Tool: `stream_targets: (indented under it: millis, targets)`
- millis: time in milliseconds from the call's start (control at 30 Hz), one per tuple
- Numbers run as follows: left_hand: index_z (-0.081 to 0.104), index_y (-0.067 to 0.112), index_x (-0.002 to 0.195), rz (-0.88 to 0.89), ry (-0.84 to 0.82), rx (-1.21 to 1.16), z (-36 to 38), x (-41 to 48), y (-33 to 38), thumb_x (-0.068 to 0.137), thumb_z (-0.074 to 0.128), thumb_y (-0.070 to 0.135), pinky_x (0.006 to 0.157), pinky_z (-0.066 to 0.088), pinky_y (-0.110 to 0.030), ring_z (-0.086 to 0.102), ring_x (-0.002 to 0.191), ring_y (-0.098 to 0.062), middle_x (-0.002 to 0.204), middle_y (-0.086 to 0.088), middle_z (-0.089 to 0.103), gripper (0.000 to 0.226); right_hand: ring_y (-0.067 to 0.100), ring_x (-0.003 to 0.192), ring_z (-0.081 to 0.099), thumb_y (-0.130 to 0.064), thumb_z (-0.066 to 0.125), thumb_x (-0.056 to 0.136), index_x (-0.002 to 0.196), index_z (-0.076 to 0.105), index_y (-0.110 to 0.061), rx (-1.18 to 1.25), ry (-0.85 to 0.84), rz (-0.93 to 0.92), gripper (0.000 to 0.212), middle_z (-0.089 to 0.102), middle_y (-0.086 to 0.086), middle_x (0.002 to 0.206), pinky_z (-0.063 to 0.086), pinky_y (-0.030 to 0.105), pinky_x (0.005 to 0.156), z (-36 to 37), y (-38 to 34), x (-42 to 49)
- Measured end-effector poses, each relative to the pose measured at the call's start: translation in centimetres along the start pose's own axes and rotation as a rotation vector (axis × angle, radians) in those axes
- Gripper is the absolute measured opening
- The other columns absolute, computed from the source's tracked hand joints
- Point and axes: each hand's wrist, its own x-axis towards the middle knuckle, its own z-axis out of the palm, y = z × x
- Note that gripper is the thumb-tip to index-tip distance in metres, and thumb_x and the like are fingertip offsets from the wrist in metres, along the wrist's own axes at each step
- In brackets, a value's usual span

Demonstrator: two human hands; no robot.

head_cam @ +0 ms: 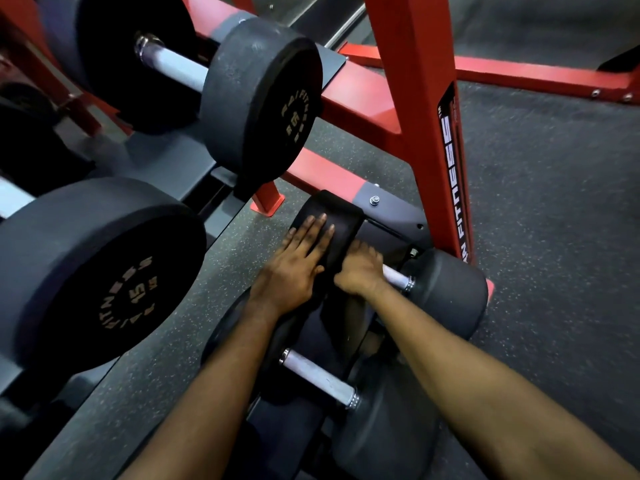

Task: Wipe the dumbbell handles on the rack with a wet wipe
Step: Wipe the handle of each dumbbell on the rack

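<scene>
Left hand (pixel 297 269) is lying flat, fingers straight, on a black dumbbell head (pixel 341 221) at the bottom tier of the red rack (pixel 420 133). Right hand (pixel 360 270) is curling round that dumbbell's handle (pixel 398 279), just beside the left.

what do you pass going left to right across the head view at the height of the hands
dumbbell head marked 15 → left hand, flat on a black dumbbell head → right hand, curled on the dumbbell handle → outer head of that dumbbell → rubber floor
</scene>
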Motion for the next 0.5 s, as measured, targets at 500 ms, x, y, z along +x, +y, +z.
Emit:
stream_targets:
  millis: [500]
  targets:
    - [0.016,0.015,0.159,-0.003,-0.001,0.001,0.2,0.0,-0.1,0.093,0.046,0.026,0.125,0.011,-0.039,0.001,0.154,-0.019,0.167,-0.006,0.008,0.073,0.032,0.111,0.062,-0.004,0.051,0.088,0.122,0.062,-0.001,0.115,0.386,-0.050,0.036,0.066,0.019,0.120,0.045,0.036,0.099,2.0,1.0,-2.3]
